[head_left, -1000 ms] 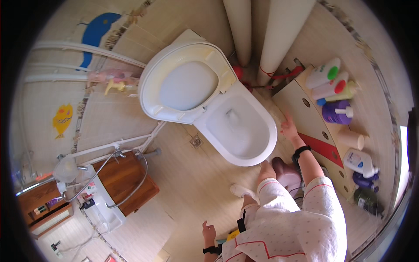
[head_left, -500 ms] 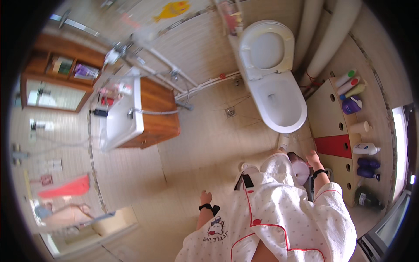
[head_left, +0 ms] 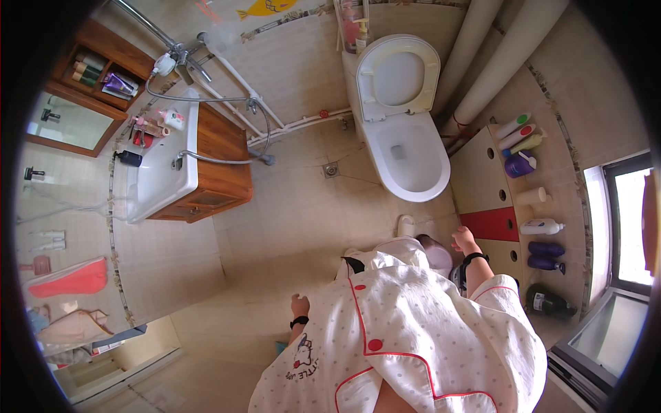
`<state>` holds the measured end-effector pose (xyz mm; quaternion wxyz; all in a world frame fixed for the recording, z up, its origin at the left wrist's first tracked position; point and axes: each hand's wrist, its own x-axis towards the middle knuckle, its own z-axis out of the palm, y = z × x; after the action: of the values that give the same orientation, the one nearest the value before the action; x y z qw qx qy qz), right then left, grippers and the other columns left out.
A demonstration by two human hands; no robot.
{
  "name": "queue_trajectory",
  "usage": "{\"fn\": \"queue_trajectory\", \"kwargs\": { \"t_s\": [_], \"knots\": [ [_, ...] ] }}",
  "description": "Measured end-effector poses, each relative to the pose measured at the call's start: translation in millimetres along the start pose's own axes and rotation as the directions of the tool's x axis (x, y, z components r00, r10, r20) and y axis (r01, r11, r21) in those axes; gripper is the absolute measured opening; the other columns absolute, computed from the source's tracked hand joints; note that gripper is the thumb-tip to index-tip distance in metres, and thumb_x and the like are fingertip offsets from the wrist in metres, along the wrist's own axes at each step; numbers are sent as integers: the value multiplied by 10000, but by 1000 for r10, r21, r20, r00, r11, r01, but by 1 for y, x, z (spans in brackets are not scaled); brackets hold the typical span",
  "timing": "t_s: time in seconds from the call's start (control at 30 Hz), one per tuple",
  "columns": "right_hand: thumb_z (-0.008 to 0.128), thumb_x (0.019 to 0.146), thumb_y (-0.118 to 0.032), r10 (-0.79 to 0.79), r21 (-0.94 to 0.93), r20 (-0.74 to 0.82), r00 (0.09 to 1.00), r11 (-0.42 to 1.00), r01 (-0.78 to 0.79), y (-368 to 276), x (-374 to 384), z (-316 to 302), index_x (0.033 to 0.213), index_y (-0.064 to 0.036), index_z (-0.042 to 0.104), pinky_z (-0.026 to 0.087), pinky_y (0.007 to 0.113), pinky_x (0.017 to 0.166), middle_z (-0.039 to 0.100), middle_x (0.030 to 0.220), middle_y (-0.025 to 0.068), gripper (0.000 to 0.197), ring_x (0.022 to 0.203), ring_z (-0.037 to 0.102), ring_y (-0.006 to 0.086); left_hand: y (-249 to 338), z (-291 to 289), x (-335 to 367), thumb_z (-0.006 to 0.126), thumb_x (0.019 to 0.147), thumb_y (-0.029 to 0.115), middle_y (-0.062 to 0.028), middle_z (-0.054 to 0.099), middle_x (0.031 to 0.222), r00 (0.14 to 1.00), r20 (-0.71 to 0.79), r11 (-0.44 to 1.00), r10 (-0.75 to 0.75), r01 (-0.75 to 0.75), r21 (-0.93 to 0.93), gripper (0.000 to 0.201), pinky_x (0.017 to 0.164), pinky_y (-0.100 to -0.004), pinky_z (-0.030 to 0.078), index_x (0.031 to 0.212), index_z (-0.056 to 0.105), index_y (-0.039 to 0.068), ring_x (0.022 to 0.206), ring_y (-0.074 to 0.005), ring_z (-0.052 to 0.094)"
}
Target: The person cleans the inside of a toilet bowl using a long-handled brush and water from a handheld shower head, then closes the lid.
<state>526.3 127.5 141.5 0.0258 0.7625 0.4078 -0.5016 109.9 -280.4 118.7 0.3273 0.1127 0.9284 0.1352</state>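
Note:
My left hand hangs low over the tiled floor, a dark band round its wrist. Its fingers are loosely bent and nothing shows in them. To the right, my right hand is held out beside a cabinet with a red panel, also with a dark band on the wrist. Its fingers are slightly curled, apart and without any object. A pinkish round container stands on the floor just left of that hand, partly hidden by my white dotted clothing. One light slipper shows ahead of me.
Ahead stands a toilet with its lid raised. A washbasin on a wooden cabinet is at the left, with a shower hose over it. Bottles line the right ledge near an open window. A drain lies in the floor.
The view has shifted, so the toilet, basin and shelves now sit farther left. More of the window shows at the right. Both hands stay free of objects.

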Motion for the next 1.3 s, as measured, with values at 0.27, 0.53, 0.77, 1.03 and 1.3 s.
{"fn": "queue_trajectory", "kwargs": {
  "t_s": [0.27, 0.53, 0.77, 1.03, 1.3],
  "knots": [
    [516, 775, -133, -54, -42, 22, 998, 998, 55, -39, 7, -10, 1143, -115, 438, 461, 316, 509, 555, 936, 63, 377, 643, 588, 186, 72, -12, 40, 479, 733, 163, -230, 557, 934, 998, -51, 998, 46, -47, -30, 356, 763, -409, 417, 1027, 504, -36, 890, -346, 528],
    [512, 792, -162, 6, 29, 27, 1000, 1000, -7, -27, 5, -26, 1095, -132, 483, 458, 305, 505, 567, 886, 48, 305, 640, 587, 174, 118, -11, 40, 487, 717, 162, -222, 562, 919, 991, -39, 991, 131, -129, 46, 358, 768, -400, 419, 1010, 526, -39, 874, -347, 532],
    [504, 800, -162, 29, -23, 59, 998, 999, -28, -2, 21, -27, 1039, -110, 497, 463, 304, 467, 565, 875, 42, 245, 627, 592, 179, 104, -6, 35, 510, 730, 152, -226, 551, 945, 988, 52, 985, 146, -150, 82, 364, 765, -402, 425, 1042, 504, -35, 890, -343, 527],
    [518, 775, -130, 28, -30, 76, 997, 999, -26, -6, 19, -21, 1034, -101, 486, 464, 312, 470, 560, 876, 49, 262, 630, 590, 186, 103, -15, 36, 475, 780, 190, -213, 535, 1013, 991, 100, 996, 87, -89, 16, 391, 784, -415, 423, 1112, 460, -16, 925, -339, 515],
    [525, 758, -121, -14, 44, 80, 997, 999, 10, -7, 18, -21, 1032, -107, 485, 459, 317, 503, 566, 819, 45, 277, 634, 586, 175, 103, -6, 20, 472, 718, 167, -233, 560, 883, 995, -68, 995, 74, -78, -67, 426, 769, -438, 408, 1086, 455, -48, 846, -362, 531]
  ]
}}
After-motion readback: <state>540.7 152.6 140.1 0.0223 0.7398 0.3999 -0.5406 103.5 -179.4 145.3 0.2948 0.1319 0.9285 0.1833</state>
